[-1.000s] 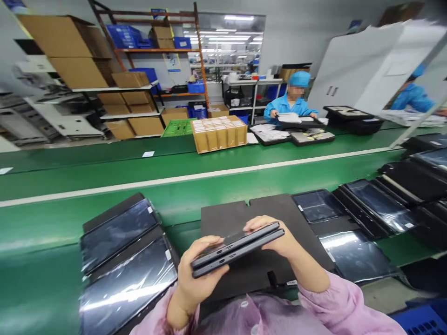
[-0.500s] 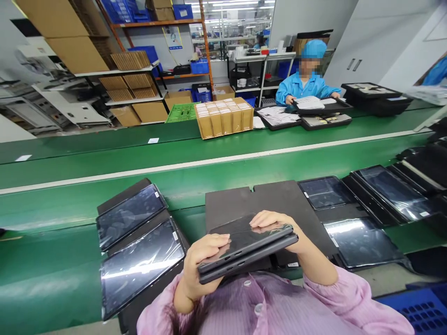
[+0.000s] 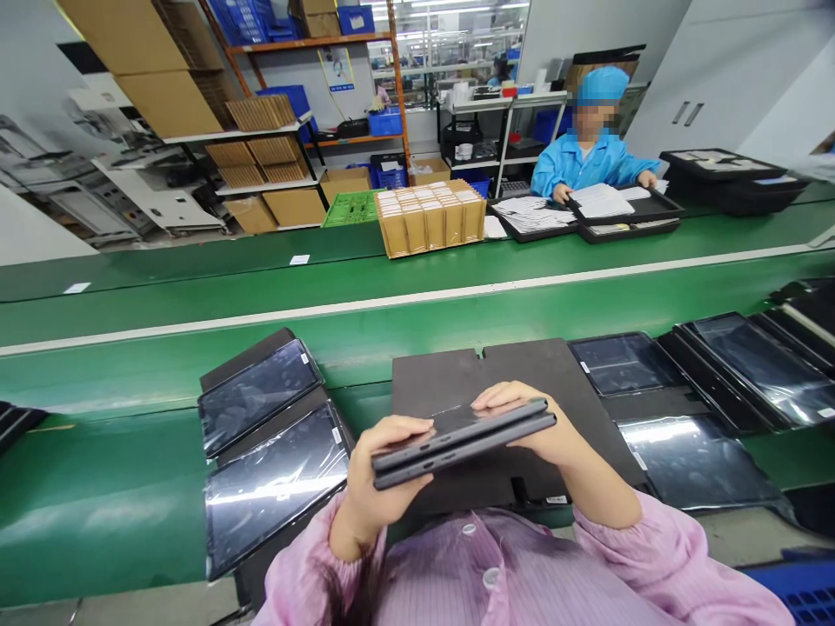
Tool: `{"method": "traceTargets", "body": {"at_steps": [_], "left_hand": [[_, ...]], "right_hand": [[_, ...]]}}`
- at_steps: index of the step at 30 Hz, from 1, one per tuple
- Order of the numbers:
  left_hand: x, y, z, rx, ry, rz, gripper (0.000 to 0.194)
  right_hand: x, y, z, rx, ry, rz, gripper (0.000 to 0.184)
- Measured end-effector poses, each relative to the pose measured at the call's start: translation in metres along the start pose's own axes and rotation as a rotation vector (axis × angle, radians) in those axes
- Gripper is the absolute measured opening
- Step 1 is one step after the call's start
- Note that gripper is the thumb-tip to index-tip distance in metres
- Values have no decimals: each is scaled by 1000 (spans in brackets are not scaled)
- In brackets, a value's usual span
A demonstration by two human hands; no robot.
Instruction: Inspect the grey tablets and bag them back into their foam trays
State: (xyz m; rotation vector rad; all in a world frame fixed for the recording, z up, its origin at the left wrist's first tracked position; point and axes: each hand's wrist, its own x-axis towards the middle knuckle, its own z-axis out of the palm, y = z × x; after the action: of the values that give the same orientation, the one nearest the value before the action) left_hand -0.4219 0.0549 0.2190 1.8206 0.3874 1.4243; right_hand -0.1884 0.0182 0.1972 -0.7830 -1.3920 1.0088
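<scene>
Two stacked dark tablets [image 3: 466, 442] are held between my hands, their edges with small ports turned toward me. My left hand [image 3: 384, 465] is closed round the left end, thumb side on top and fingers below. At the right end, my right hand [image 3: 522, 413] grips the pair, fingers lying over the upper face. Below them a dark grey foam board [image 3: 437, 382] lies on the green bench. On the left rest two film-covered tablets [image 3: 277, 491] on black foam. To the right lies another glossy tablet [image 3: 698, 461].
More tablets [image 3: 763, 356] pile up at the far right. Past a white strip, a cardboard divider box [image 3: 430, 222] and black trays [image 3: 535, 228] with white papers stand before a co-worker in blue [image 3: 591, 161]. A blue crate [image 3: 802, 587] sits low at right.
The two tablets have tipped so their edges face me more and the top face shows less. Both hands keep hold. Across the bench, the co-worker's tray of papers has lowered onto another tray.
</scene>
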Motion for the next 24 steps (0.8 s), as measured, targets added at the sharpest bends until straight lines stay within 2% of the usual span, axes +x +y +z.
{"method": "traceTargets", "body": {"at_steps": [2, 6, 10, 14, 20, 24], "left_hand": [[9, 0, 1, -12, 67, -66, 38], [23, -9, 0, 73, 222, -72, 32], [26, -22, -3, 126, 340, -136, 37], [30, -27, -4, 92, 361, -184, 37], [35, -23, -2, 107, 363, -172, 35], [38, -26, -4, 102, 380, -176, 36]], "right_hand": [[9, -2, 1, -21, 64, 65, 34], [28, -5, 6, -27, 201, 178, 41], [40, -4, 9, -27, 240, 237, 49], [47, -4, 9, -12, 252, 296, 52], [51, -5, 11, 12, 213, 277, 53], [43, -4, 16, -2, 277, 287, 49]]}}
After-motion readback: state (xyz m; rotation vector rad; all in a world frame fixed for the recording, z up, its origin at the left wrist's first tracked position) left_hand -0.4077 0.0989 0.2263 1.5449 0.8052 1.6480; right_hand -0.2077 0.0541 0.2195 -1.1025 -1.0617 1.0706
